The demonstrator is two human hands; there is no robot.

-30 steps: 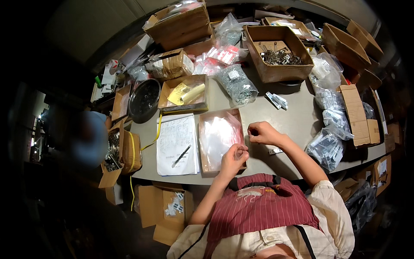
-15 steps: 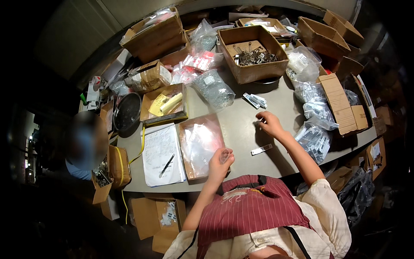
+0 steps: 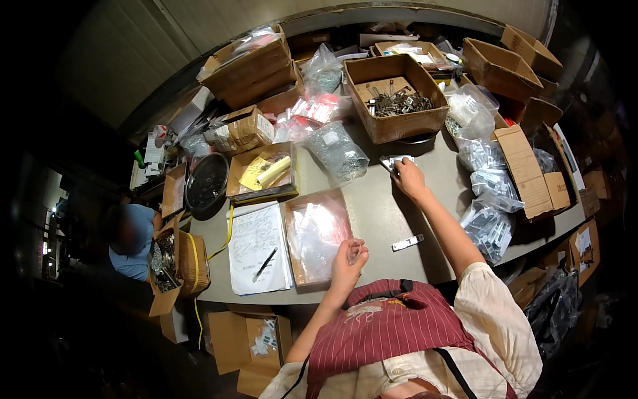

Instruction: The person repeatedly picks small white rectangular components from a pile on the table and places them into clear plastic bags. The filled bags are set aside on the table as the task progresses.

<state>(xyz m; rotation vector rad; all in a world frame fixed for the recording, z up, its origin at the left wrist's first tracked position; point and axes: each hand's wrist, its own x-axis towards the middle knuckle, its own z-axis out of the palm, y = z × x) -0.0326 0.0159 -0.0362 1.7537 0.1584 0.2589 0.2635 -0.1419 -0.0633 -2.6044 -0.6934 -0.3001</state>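
Near the table's front edge, my left hand is closed on a small clear plastic bag, beside a shallow cardboard box of clear bags. Farther out, my right hand has its fingers closed over a little group of slotted silvery metal plates. My fingers partly cover them, so how many are in the grip does not show. One similar metal plate lies alone on the grey table, between my two hands.
A deep carton of metal parts stands beyond my right hand. Bags of metal plates line the right side. Papers with a pen lie left of the shallow box. A person in blue is at the far left.
My right hand has moved away from me onto the group of metal plates. My left hand stays by the shallow box with the clear bag. The whole view has shifted slightly.
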